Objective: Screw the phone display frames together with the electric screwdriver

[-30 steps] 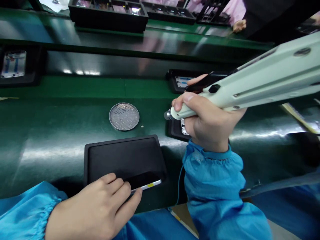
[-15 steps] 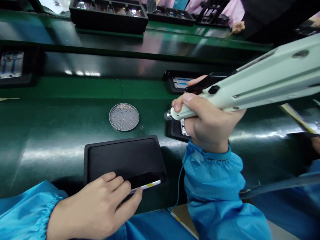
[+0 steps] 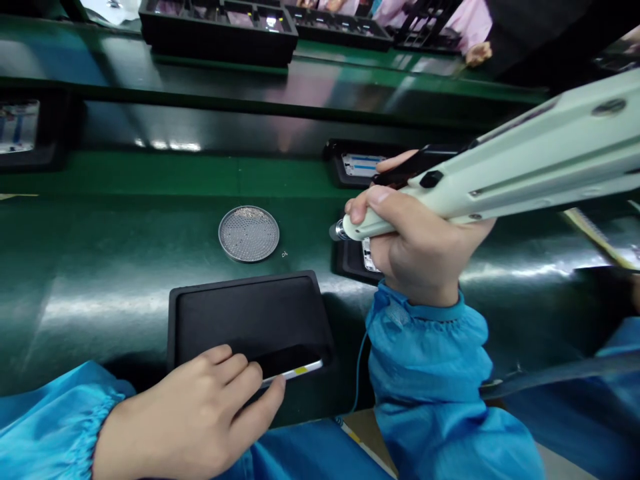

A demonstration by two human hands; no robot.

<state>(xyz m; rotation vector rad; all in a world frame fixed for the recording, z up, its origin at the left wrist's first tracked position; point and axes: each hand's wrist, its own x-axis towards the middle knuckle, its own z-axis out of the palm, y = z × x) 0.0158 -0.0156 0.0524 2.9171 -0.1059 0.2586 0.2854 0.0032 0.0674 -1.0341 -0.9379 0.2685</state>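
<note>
My right hand (image 3: 420, 247) is wrapped round a pale green electric screwdriver (image 3: 540, 160), its metal tip pointing left above the bench. My left hand (image 3: 195, 407) is closed on the near edge of a phone (image 3: 300, 363) with a silver side and a yellow mark. The phone lies tilted at the near side of a black tray (image 3: 240, 307), partly hidden by my fingers. Beyond that tray, a round grey dimpled dish (image 3: 249, 233) holds tiny screws toward its far side. A few loose screws (image 3: 285, 254) lie to its right.
Black trays with opened phones stand at the far left (image 3: 30, 130) and behind the screwdriver (image 3: 350, 163). Another tray (image 3: 347, 260) sits partly under my right hand. Black compartment boxes (image 3: 220, 40) line the far shelf, where people in pink sit. A cable (image 3: 560, 367) runs at right.
The trays with opened phones beyond the dish have shifted slightly left. My right hand with the screwdriver has drifted a touch to the right; my left hand and the phone look unmoved.
</note>
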